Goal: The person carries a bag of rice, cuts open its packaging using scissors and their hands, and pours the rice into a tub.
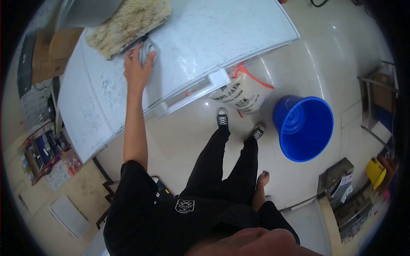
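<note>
My left hand [139, 70] is closed around the grey handle [148, 49], beside the shaggy pad [128, 25] on the worktop [205, 34]; right hand [263, 179], I cannot tell. I judge the pad soft, light, best held by the handle.

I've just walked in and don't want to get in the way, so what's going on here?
A person in dark clothes has the left hand closed around a grey fitting beside a fuzzy beige pad, which lies on a scratched white surface. The right hand is low at their side; whether it holds anything is hard to make out. On the floor are a printed sack and, beside it, a blue bucket.
</note>
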Demonstrator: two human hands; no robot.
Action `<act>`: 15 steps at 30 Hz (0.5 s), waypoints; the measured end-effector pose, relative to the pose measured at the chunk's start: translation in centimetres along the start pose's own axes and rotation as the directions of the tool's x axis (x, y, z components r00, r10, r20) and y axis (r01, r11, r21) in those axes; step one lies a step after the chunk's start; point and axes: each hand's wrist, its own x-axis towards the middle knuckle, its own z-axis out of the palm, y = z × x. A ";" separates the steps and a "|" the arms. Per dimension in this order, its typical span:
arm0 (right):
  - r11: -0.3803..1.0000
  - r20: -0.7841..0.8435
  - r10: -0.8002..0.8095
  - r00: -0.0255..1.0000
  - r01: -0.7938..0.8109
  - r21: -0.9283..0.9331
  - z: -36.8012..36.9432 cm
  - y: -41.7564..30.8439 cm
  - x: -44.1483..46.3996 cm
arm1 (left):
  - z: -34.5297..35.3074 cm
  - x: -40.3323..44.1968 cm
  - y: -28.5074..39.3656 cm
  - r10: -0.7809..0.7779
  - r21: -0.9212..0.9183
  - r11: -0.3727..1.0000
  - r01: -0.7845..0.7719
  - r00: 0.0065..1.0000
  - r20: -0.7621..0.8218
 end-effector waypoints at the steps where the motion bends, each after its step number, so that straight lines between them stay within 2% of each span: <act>1: 0.980 0.060 -0.015 0.998 0.002 0.200 1.1 -0.7 1.0 | -0.5 -0.2 0.2 -0.003 -0.011 1.000 0.003 1.000 0.019; 3: 0.855 0.189 -0.043 0.981 -0.061 0.515 2.9 -4.8 2.6 | -0.6 -0.3 -0.6 0.023 -0.041 0.999 -0.021 0.999 0.049; 4: 0.829 0.226 -0.153 0.962 0.001 0.559 2.2 -9.3 2.4 | -0.7 -0.5 -1.2 0.047 -0.060 0.997 -0.044 0.997 0.059; 6: 0.816 0.379 -0.195 0.905 -0.065 0.575 0.2 -18.8 1.1 | -1.1 -0.2 -1.6 0.061 -0.044 0.997 -0.057 0.993 0.103; 8: 0.720 0.377 -0.311 0.872 -0.043 0.692 2.4 -22.6 0.7 | -2.1 0.1 -1.0 0.030 0.029 0.999 -0.036 0.982 0.187; 9: 0.675 0.393 -0.375 0.839 -0.043 0.736 2.8 -24.6 -0.1 | -2.4 0.0 -0.6 0.078 0.010 0.997 -0.081 0.980 0.184; 10: 0.626 0.400 -0.442 0.803 -0.044 0.779 2.7 -26.8 -1.0 | -2.7 0.1 -0.2 0.004 0.002 1.000 -0.005 0.968 0.250; 12: 0.623 0.451 -0.480 0.753 -0.069 0.779 0.8 -31.1 -3.6 | -3.6 0.0 0.4 -0.139 0.009 0.989 0.147 0.911 0.388; 13: 0.626 0.468 -0.504 0.726 -0.066 0.777 0.1 -32.2 -4.4 | -3.8 -0.4 0.1 -0.136 0.039 0.990 0.132 0.892 0.431; 15: 0.641 0.513 -0.541 0.667 -0.068 0.765 -0.9 -32.7 -5.9 | -4.9 -2.0 0.4 -0.101 -0.047 0.989 0.137 0.885 0.454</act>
